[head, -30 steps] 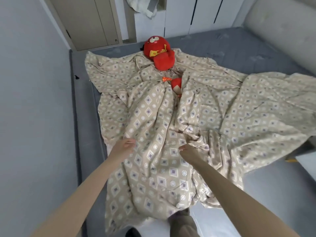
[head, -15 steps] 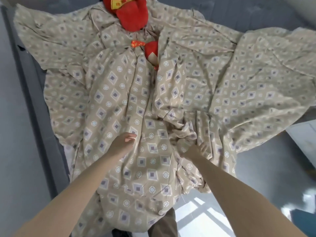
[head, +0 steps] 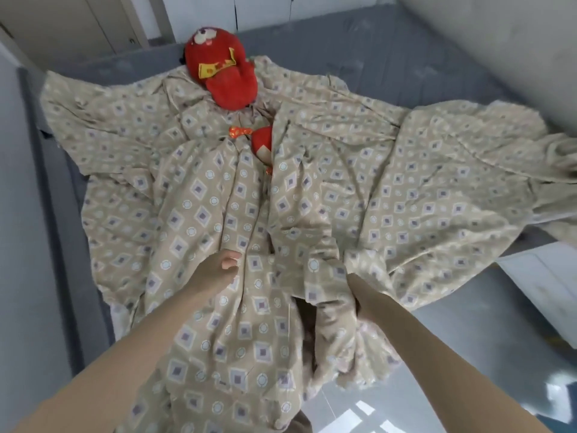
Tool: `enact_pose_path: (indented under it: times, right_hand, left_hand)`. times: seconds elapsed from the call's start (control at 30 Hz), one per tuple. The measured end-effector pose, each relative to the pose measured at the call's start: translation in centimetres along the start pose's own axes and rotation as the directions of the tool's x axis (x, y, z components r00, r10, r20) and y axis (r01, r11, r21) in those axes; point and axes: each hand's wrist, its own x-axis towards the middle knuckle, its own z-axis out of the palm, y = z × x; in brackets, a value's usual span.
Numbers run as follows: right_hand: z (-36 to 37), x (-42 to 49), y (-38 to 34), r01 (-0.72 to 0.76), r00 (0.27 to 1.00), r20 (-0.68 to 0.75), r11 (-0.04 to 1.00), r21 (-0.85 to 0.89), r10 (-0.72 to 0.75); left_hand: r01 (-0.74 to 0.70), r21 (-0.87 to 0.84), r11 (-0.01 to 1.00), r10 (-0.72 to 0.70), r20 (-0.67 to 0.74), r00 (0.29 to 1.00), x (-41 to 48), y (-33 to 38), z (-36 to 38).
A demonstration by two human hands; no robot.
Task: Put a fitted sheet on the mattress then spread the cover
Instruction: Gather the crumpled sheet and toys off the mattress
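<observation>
Beige, printed with lilac diamonds and pale rings, the sheet [head: 343, 198] is lying crumpled over the grey mattress [head: 390, 54]. It is covering most of the mattress and leaving a bare band along the far side. At the far left a plain grey wall [head: 18, 214] is running beside the bed, and the sheet's left border is stopping just short of the mattress's left edge.

The left hand [head: 223, 264] is reaching in from below and resting on a long ridge of cloth near the middle. Its fingers are curling in toward the thumb, and, blurred as they are, they seem to be pinching that ridge. Beyond it, near the far side, a red plush toy [head: 221, 67] with a yellow tag is lying partly on the sheet. A smaller red plush piece [head: 262, 142] is poking out of a fold just in front of it.

To the right, the right hand [head: 362, 295] is gripping a thick bunch of sheet at the near edge, its fingers sinking out of sight into the cloth. Below both hands the fabric is hanging off the bed toward the person.

Farther right the sheet is fanning out in broad wrinkles and spilling over the mattress's right edge. Glossy grey floor [head: 468, 354] is showing there, with a white piece of furniture [head: 540, 270] standing on it. A pale padded headboard [head: 499, 35] is rising at the upper right.
</observation>
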Motion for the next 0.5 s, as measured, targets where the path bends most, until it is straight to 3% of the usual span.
enact_pose_path:
  times: [0.07,0.17,0.33,0.5]
  right_hand:
    - [0.1,-3.9,-0.9,-0.012,0.987,0.160,0.993,-0.116,0.030]
    - [1.1,-11.1,-1.9,0.134,0.925,0.379,0.956,-0.261,-0.026]
    - [2.3,-20.3,-2.6,0.340,0.898,0.357,0.922,-0.187,-0.259]
    - [3.4,-29.0,-3.9,0.495,0.805,0.455,0.853,-0.165,-0.379]
  left_hand:
    - [-0.059,0.066,0.996,0.056,0.045,0.997,-1.3,1.1,-0.6]
    - [-0.161,0.116,0.980,0.146,0.124,0.981,-4.2,3.3,-1.8]
    - [-0.453,0.207,0.867,0.398,0.260,0.880,-9.9,6.8,-3.3]
    - [-0.589,0.327,0.739,0.579,0.139,0.803,-13.2,11.3,-4.9]
